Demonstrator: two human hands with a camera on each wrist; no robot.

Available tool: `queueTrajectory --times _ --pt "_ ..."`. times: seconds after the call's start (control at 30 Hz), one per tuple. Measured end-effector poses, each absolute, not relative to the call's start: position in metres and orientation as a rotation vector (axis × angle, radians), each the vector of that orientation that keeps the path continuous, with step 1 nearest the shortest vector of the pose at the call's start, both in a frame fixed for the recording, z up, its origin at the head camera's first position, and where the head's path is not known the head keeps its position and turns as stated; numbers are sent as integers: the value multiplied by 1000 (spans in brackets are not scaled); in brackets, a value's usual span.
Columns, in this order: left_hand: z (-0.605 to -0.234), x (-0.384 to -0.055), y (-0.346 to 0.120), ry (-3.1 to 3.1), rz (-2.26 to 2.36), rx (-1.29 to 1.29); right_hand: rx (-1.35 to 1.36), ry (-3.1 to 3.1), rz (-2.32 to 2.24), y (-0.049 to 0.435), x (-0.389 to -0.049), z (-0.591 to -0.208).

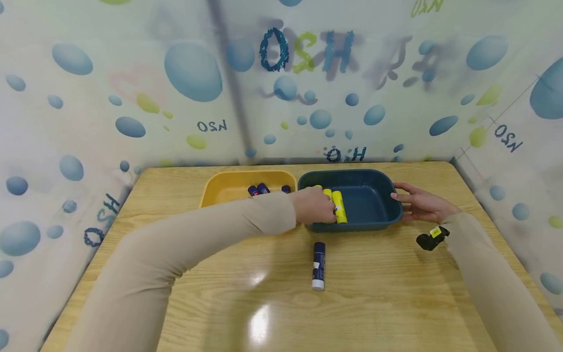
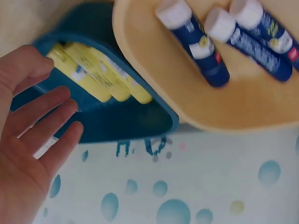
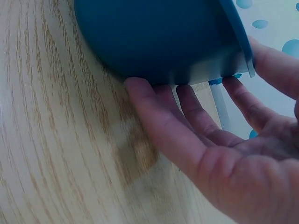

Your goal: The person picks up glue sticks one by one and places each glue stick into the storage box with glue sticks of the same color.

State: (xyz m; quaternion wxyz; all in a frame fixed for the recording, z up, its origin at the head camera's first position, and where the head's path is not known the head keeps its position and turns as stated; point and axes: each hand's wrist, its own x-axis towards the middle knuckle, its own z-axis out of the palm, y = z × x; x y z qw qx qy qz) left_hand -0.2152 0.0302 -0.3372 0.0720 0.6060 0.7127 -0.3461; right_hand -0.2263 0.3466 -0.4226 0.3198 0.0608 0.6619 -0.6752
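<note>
My left hand reaches over the left part of a dark blue bin. Its fingers are spread and loose in the left wrist view, holding nothing. Close to the fingertips, three yellow glue sticks lie side by side in the bin. At the bin's right end, my right hand holds the wall, thumb over the rim and fingers against the outside. A dark blue glue stick with a white end lies on the table in front of the bin.
A yellow bin stands against the blue bin's left side, partly hidden by the left sleeve. It contains three dark blue glue sticks with white ends. Behind the wooden table hangs a patterned curtain.
</note>
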Motion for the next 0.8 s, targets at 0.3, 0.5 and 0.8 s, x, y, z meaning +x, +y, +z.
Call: queueTrajectory --times 0.3,0.5,0.8 --pt "-339 -182 10 2075 -1138 1951 164 1761 -1759 345 -226 -423" --pt "-356 -151 4 1921 -1162 2147 182 1739 -1775 344 -225 -421" --pt "-373 -134 9 1842 -1121 2200 174 1718 -1789 347 -224 -423"
